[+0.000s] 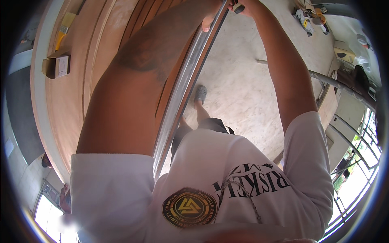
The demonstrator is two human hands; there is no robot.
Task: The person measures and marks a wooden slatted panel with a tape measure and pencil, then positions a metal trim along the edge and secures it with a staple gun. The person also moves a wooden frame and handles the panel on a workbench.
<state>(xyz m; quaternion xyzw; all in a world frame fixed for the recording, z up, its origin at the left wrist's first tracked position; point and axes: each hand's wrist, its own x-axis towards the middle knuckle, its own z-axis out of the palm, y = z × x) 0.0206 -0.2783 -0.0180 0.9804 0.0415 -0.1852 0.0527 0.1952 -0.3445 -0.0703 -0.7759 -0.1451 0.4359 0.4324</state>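
A long grey metal strip (182,87) runs along the edge of a brown wooden panel (87,52), slanting from my lower middle up to the top edge of the view. My left hand (212,16) grips the strip near its far end, its thumb bent over the edge; the other fingers are mostly hidden. Right beside it, my right hand (246,6) is closed round a tool handle (238,7) with a dark rounded end. The rest of that tool is cut off by the top of the view.
A small open cardboard box (56,67) and a yellow-handled paintbrush (62,35) lie on the panel at left. Power tools (310,20) rest on the pale floor (239,93) at far right. A metal pipe (344,87) and a window grille (356,150) stand at right.
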